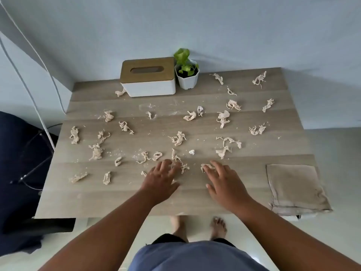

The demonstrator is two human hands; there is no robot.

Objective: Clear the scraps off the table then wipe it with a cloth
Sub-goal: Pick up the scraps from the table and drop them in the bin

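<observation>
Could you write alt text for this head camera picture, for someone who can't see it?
A person's left hand and right hand reach with spread fingers onto a wooden table strewn with beige scraps. A folded cloth lies at the near right corner; a tissue box and potted plant stand at the far edge.

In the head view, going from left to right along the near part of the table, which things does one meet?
Left hand → right hand → folded cloth at the table's right corner.

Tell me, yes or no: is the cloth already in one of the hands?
No: the folded cloth lies untouched at the table's right near corner, while both hands reach for scraps.
</observation>
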